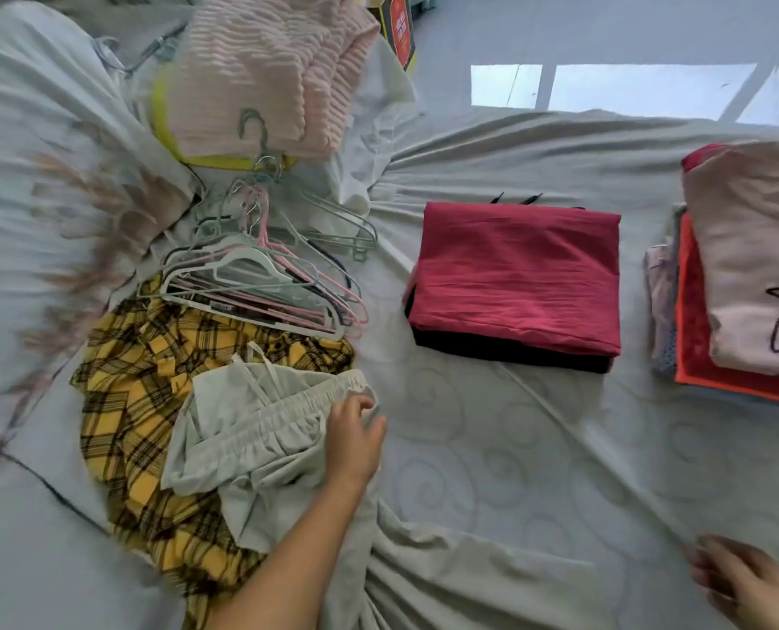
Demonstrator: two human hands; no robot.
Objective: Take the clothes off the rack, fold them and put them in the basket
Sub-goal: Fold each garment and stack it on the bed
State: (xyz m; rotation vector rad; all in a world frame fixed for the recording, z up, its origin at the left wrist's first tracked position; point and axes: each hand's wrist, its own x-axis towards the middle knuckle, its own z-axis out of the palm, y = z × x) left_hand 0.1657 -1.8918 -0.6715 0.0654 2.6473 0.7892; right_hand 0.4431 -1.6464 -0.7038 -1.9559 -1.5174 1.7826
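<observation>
A pale grey-green garment with an elastic waistband (260,429) lies crumpled on the bed, partly over a yellow plaid garment (151,402). My left hand (353,441) grips the waistband's right end, fingers curled into the cloth. My right hand (737,579) hovers blurred at the lower right with fingers spread, holding nothing. A folded red garment (514,275) rests on a black one in the middle of the bed. At the right edge sits a stack of folded clothes (742,284), pink on top, orange beneath. No basket is clearly in view.
A heap of empty hangers (260,275), pink, white and green, lies above the plaid garment. Behind it a pink ribbed blanket (269,70) sits on something yellow. A bunched duvet (37,197) fills the left. The floor and a red-and-yellow box (399,29) lie beyond the bed.
</observation>
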